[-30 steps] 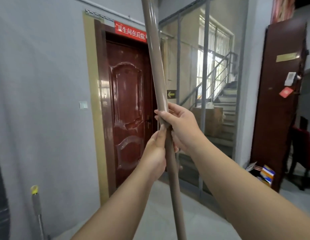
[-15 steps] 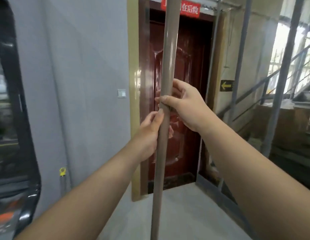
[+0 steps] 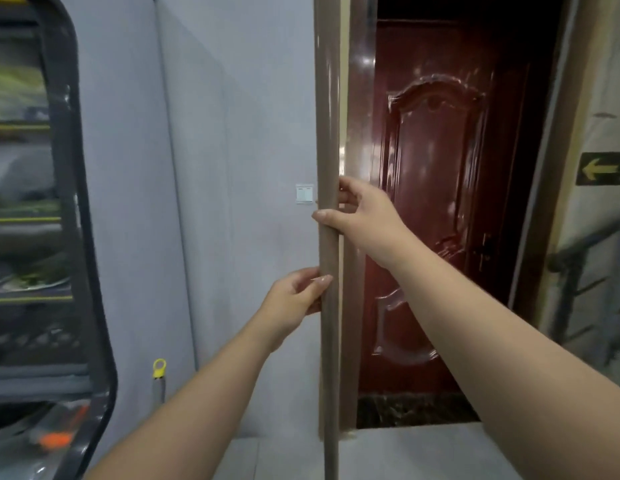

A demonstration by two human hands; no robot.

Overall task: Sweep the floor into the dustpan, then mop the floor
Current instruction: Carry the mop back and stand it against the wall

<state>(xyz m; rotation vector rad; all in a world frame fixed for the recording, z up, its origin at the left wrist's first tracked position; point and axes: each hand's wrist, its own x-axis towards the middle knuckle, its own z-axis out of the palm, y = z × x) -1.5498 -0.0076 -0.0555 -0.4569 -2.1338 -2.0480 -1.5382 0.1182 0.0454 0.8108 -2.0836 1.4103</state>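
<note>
A person holds a tan pole [image 3: 328, 168] upright at the centre of the view, the shaft running from 12 o'clock straight down to 6 o'clock, where it leaves the frame; its working end is out of sight, so whether it belongs to a broom or a mop cannot be told. The right hand [image 3: 362, 216] wraps the pole from the 3 o'clock side, thumb across the front and fingers curled behind. Below it, toward 7 o'clock, the left hand [image 3: 294, 299] pinches the shaft from the 9 o'clock side, thumb tip on the front of the pole and fingers bent around it. Both bare forearms reach up from the bottom edge.

Behind the pole, at 2 o'clock, stands a glossy dark red door [image 3: 436, 220] in a tan frame. A white wall switch [image 3: 305, 194] sits just left of the pole on a grey wall [image 3: 215, 168]. At 7 o'clock a second, grey handle with a yellow hanging loop [image 3: 159, 368] leans near the wall. A black-rimmed glass panel [image 3: 31, 202] fills the 9 o'clock edge, and a yellow arrow sign [image 3: 603, 168] shows at 3 o'clock. Pale floor [image 3: 423, 452] lies below the door.
</note>
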